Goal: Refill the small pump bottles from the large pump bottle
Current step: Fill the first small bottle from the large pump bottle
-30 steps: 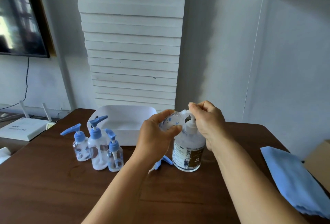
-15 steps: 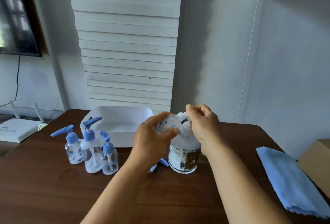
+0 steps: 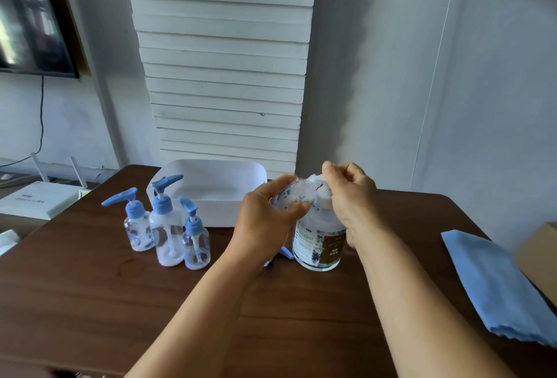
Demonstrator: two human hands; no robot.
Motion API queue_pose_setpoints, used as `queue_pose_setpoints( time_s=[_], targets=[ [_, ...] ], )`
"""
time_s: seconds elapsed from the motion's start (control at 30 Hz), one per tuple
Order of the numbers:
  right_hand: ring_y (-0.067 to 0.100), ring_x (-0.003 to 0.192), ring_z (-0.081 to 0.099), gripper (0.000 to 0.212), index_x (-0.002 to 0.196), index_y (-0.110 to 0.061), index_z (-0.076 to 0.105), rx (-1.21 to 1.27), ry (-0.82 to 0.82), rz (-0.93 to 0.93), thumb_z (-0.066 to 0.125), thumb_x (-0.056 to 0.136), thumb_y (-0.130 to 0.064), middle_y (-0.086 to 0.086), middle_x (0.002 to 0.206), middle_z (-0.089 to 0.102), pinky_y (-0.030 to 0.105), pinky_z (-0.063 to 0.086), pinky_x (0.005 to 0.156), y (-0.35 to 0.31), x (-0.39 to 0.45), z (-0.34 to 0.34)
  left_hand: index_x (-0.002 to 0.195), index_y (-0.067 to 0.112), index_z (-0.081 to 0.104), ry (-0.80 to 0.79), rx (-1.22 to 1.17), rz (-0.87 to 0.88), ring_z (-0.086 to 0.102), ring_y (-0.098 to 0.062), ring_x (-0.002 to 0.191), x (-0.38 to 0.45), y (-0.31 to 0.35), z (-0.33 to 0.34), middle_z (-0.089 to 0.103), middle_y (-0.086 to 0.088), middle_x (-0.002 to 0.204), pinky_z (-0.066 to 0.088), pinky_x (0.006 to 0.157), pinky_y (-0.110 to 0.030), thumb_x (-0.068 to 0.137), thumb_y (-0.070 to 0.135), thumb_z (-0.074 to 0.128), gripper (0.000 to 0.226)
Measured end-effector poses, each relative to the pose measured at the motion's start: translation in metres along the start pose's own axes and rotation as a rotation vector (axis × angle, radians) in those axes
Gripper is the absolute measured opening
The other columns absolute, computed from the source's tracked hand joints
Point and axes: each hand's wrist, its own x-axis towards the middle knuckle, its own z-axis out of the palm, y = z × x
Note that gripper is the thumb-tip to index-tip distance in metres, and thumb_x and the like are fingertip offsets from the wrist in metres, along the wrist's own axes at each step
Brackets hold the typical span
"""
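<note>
Item: large pump bottle (image 3: 319,242), upright on the dark wooden table (image 3: 90,302), near centre; clear body, mostly full, labelled. Right hand (image 3: 349,197) curled over its pump head, fingertips pinched at the white nozzle, apparently to press and steer the outlet. Item: small open bottle (image 3: 291,197), clasped in the left hand (image 3: 265,221), tilted so its mouth meets the nozzle; presumably held so to catch the liquid without drips. Its blue pump cap (image 3: 280,255) lies on the table just behind the left wrist. Items: three capped small pump bottles (image 3: 168,227), upright, clustered to the left, well apart from the hands. White tray (image 3: 211,194) behind, near the far table edge. Blue cloth (image 3: 497,287) at the right edge, likely for spills. Clearance: bare tabletop in front of the bottles; ample room for setting down.
</note>
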Motion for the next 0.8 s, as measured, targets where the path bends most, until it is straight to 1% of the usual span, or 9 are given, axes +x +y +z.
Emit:
queue_pose_setpoints(
  time_s=[0.07, 0.17, 0.23, 0.37, 0.43, 0.53, 0.67, 0.77, 0.8],
  targets=[
    [0.011, 0.064, 0.048, 0.032, 0.07, -0.017, 0.051, -0.013, -0.011, 0.004, 0.055, 0.09, -0.041, -0.004, 0.067, 0.054, 0.027, 0.038, 0.058, -0.006, 0.001, -0.003, 0.12, 0.021, 0.061, 0.0, 0.011, 0.007, 0.062, 0.006, 0.083, 0.0, 0.002, -0.001, 0.067, 0.012, 0.101, 0.046, 0.065, -0.002, 0.079, 0.013, 0.073, 0.044],
    [0.009, 0.064, 0.048, 0.027, 0.079, -0.015, 0.055, -0.044, -0.031, -0.023, 0.054, 0.092, -0.039, -0.003, 0.069, 0.055, 0.023, 0.037, 0.054, -0.016, 0.005, -0.009, 0.12, 0.024, 0.061, 0.012, 0.019, 0.028, 0.062, 0.004, 0.084, 0.004, 0.007, -0.001, 0.067, 0.01, 0.104, 0.045, 0.064, 0.0, 0.078, 0.016, 0.074, 0.045],
    [0.01, 0.065, 0.049, 0.027, 0.078, -0.015, 0.054, -0.015, -0.03, -0.019, 0.055, 0.092, -0.038, -0.003, 0.068, 0.055, 0.023, 0.037, 0.054, -0.015, 0.004, -0.008, 0.12, 0.024, 0.061, 0.019, 0.017, 0.03, 0.063, 0.001, 0.085, 0.005, 0.006, 0.0, 0.067, 0.009, 0.105, 0.046, 0.066, -0.001, 0.078, 0.015, 0.074, 0.045],
    [0.014, 0.067, 0.05, 0.029, 0.073, -0.017, 0.053, 0.018, -0.022, 0.014, 0.056, 0.09, -0.04, -0.002, 0.07, 0.056, 0.027, 0.039, 0.057, -0.003, -0.001, -0.001, 0.121, 0.022, 0.061, 0.004, -0.01, -0.012, 0.059, -0.002, 0.072, 0.002, 0.0, 0.0, 0.069, 0.002, 0.107, 0.052, 0.066, -0.013, 0.078, 0.013, 0.074, 0.046],
    [0.013, 0.066, 0.049, 0.03, 0.072, -0.017, 0.051, 0.006, -0.024, 0.013, 0.056, 0.09, -0.04, -0.001, 0.069, 0.056, 0.026, 0.038, 0.056, -0.006, -0.001, -0.002, 0.122, 0.023, 0.061, 0.005, -0.015, -0.011, 0.063, -0.003, 0.079, 0.002, 0.0, -0.001, 0.069, 0.003, 0.108, 0.05, 0.067, -0.01, 0.078, 0.014, 0.074, 0.046],
    [0.009, 0.064, 0.046, 0.029, 0.072, -0.017, 0.05, -0.069, -0.047, -0.012, 0.055, 0.092, -0.037, -0.002, 0.069, 0.053, 0.023, 0.036, 0.053, -0.019, 0.004, -0.008, 0.121, 0.025, 0.061, 0.024, 0.012, 0.02, 0.064, 0.001, 0.089, 0.005, 0.006, -0.002, 0.067, 0.011, 0.105, 0.048, 0.072, -0.003, 0.078, 0.016, 0.074, 0.046],
    [0.01, 0.063, 0.046, 0.028, 0.072, -0.016, 0.051, -0.011, -0.045, -0.002, 0.055, 0.091, -0.036, -0.003, 0.066, 0.052, 0.023, 0.037, 0.054, -0.016, 0.005, -0.006, 0.121, 0.025, 0.061, 0.024, 0.035, 0.021, 0.064, 0.0, 0.084, 0.007, 0.006, -0.001, 0.066, 0.009, 0.105, 0.049, 0.068, -0.003, 0.077, 0.016, 0.074, 0.046],
    [0.014, 0.065, 0.047, 0.032, 0.068, -0.017, 0.049, 0.001, -0.024, 0.024, 0.056, 0.09, -0.039, -0.004, 0.064, 0.052, 0.028, 0.038, 0.058, -0.006, -0.002, -0.001, 0.121, 0.023, 0.06, 0.014, 0.004, -0.017, 0.061, 0.004, 0.065, 0.002, 0.003, -0.001, 0.067, 0.007, 0.099, 0.047, 0.059, -0.004, 0.078, 0.012, 0.073, 0.046],
    [0.014, 0.065, 0.047, 0.031, 0.069, -0.017, 0.049, -0.001, -0.03, 0.033, 0.056, 0.09, -0.039, -0.003, 0.065, 0.052, 0.028, 0.037, 0.058, -0.007, -0.002, -0.001, 0.121, 0.023, 0.06, 0.012, 0.006, -0.015, 0.062, 0.005, 0.065, 0.002, 0.003, -0.001, 0.067, 0.008, 0.098, 0.046, 0.059, -0.003, 0.078, 0.012, 0.073, 0.046]
  ],
)
